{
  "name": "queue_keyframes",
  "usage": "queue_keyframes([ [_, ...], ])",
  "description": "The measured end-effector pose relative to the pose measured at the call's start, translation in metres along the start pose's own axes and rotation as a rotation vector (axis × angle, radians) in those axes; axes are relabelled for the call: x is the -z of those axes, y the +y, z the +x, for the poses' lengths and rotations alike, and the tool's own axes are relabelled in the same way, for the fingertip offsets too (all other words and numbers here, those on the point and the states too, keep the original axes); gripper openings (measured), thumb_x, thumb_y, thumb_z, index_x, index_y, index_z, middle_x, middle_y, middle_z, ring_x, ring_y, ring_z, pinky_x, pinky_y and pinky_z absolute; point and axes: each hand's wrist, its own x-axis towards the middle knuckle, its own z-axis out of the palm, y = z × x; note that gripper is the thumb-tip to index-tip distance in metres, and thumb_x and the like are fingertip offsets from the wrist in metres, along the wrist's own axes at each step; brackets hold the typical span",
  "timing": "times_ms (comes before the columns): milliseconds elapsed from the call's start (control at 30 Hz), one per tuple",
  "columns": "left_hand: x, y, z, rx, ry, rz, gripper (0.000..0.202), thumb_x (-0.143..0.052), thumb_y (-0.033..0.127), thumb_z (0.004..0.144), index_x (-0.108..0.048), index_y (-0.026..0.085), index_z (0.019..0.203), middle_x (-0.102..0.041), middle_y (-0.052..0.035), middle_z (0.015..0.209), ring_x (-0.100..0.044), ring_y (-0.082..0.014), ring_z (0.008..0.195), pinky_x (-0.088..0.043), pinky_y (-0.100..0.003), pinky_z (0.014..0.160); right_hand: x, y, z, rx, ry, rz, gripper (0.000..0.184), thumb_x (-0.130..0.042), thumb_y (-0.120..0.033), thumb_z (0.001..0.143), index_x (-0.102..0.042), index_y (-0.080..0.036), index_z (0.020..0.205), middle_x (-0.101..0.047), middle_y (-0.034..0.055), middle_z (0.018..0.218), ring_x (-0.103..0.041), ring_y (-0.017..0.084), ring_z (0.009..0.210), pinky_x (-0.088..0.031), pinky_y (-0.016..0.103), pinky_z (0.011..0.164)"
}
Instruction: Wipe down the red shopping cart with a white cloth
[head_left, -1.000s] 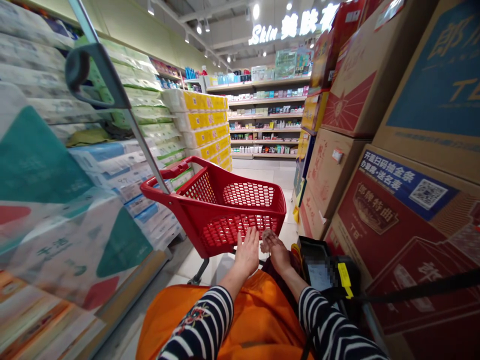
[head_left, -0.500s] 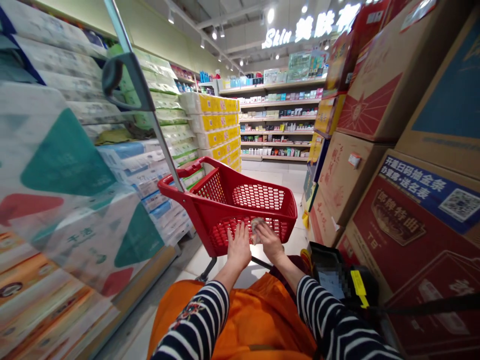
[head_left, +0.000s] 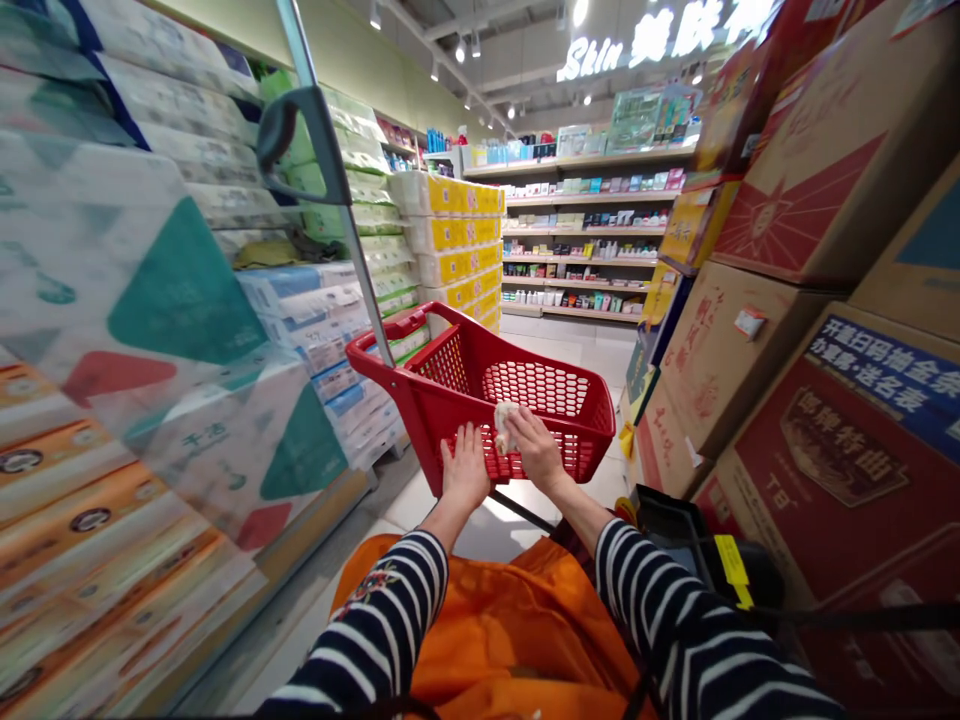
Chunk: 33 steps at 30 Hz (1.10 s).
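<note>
The setting is a shop interior, as indicated by the red shopping cart (head_left: 480, 402), tiered shelves (head_left: 581, 233) of small packaged goods (head_left: 598, 186), an illuminated sign (head_left: 651, 38) (partly reading "Skin"), and stacked wrapped packs (head_left: 466, 236) and printed cartons (head_left: 712, 350).

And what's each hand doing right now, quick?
Left hand: open, at the side of the red shopping cart.
Right hand: holding a crumpled pale cloth.
</note>
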Motion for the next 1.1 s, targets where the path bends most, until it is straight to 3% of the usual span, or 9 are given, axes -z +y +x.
queue_keyframes([
  [233, -0.017, -0.004, -0.009, -0.047, -0.013, 0.017, 0.064, -0.038, 0.029, 0.080, -0.023, 0.009, 0.139, -0.015, -0.0124, 0.148, -0.011, -0.0259, 0.136, -0.010, -0.053, 0.108, -0.041, -0.024, -0.052, 0.056, -0.382, 0.012, 0.036, -0.048, -0.008, 0.082, -0.059, -0.015, 0.115, -0.058, 0.0108, 0.120, -0.050, 0.024, 0.116, -0.045, 0.038, 0.095],
  [333, -0.019, -0.014, -0.011, -0.015, -0.038, 0.010, 0.063, -0.036, 0.027, 0.080, -0.024, 0.008, 0.139, -0.018, -0.0128, 0.147, -0.013, -0.0259, 0.136, -0.011, -0.054, 0.108, -0.036, -0.028, -0.042, 0.094, -0.317, 0.030, 0.033, -0.047, -0.009, 0.082, -0.061, -0.015, 0.112, -0.059, 0.0099, 0.119, -0.049, 0.024, 0.116, -0.045, 0.038, 0.094],
  [467, -0.008, -0.033, -0.002, 0.076, 0.023, 0.014, 0.067, -0.037, 0.020, 0.076, -0.019, 0.008, 0.140, -0.011, -0.0107, 0.149, -0.010, -0.0241, 0.136, -0.012, -0.053, 0.108, -0.016, -0.024, 0.014, 0.093, -0.070, 0.043, 0.040, -0.038, -0.007, 0.086, -0.055, -0.018, 0.120, -0.051, 0.0064, 0.129, -0.036, 0.021, 0.127, -0.036, 0.040, 0.103],
  [567, 0.003, -0.044, 0.006, 0.115, 0.069, 0.032, 0.073, -0.042, 0.020, 0.073, -0.017, 0.006, 0.140, -0.008, -0.0117, 0.149, -0.007, -0.0248, 0.137, -0.011, -0.053, 0.108, -0.013, -0.021, 0.047, 0.053, 0.009, 0.026, 0.041, -0.037, -0.008, 0.088, -0.051, -0.017, 0.125, -0.047, 0.0064, 0.133, -0.029, 0.020, 0.131, -0.032, 0.040, 0.106],
  [700, 0.006, -0.046, 0.008, 0.130, 0.074, 0.020, 0.064, -0.034, 0.020, 0.079, -0.019, 0.007, 0.140, -0.011, -0.0109, 0.149, -0.010, -0.0236, 0.136, -0.010, -0.053, 0.108, -0.036, -0.027, 0.035, 0.106, -0.091, 0.016, 0.039, -0.039, -0.008, 0.087, -0.052, -0.016, 0.123, -0.050, 0.0092, 0.129, -0.035, 0.021, 0.128, -0.034, 0.041, 0.104],
  [833, -0.011, -0.040, -0.007, 0.064, 0.020, 0.002, 0.062, -0.035, 0.022, 0.080, -0.023, 0.009, 0.139, -0.014, -0.0107, 0.148, -0.012, -0.0237, 0.136, -0.010, -0.052, 0.108, -0.064, -0.041, -0.012, 0.147, -0.327, 0.030, 0.036, -0.045, -0.011, 0.086, -0.055, -0.017, 0.120, -0.055, 0.0109, 0.124, -0.044, 0.022, 0.121, -0.040, 0.039, 0.099],
  [933, -0.024, -0.042, -0.019, -0.015, -0.035, 0.009, 0.063, -0.038, 0.021, 0.078, -0.026, 0.010, 0.138, -0.017, -0.0122, 0.148, -0.014, -0.0241, 0.136, -0.010, -0.051, 0.109, -0.070, -0.048, -0.031, 0.120, -0.465, 0.039, 0.032, -0.052, -0.016, 0.084, -0.059, -0.015, 0.115, -0.060, 0.0128, 0.115, -0.052, 0.025, 0.113, -0.046, 0.038, 0.092],
  [1000, -0.026, -0.048, -0.022, -0.019, -0.052, 0.022, 0.063, -0.038, 0.019, 0.077, -0.026, 0.010, 0.138, -0.018, -0.0126, 0.147, -0.015, -0.0243, 0.136, -0.011, -0.051, 0.108, -0.065, -0.050, -0.021, 0.150, -0.459, 0.068, 0.031, -0.052, -0.014, 0.083, -0.061, -0.016, 0.113, -0.061, 0.0113, 0.114, -0.053, 0.025, 0.112, -0.047, 0.038, 0.091],
  [1100, -0.014, -0.063, -0.015, 0.072, 0.009, 0.036, 0.061, -0.032, 0.015, 0.078, -0.024, 0.008, 0.139, -0.016, -0.0127, 0.148, -0.014, -0.0250, 0.136, -0.013, -0.053, 0.107, -0.048, -0.047, 0.024, 0.180, -0.255, 0.097, 0.038, -0.044, -0.008, 0.084, -0.056, -0.017, 0.120, -0.052, 0.0077, 0.127, -0.041, 0.023, 0.124, -0.040, 0.040, 0.099],
])
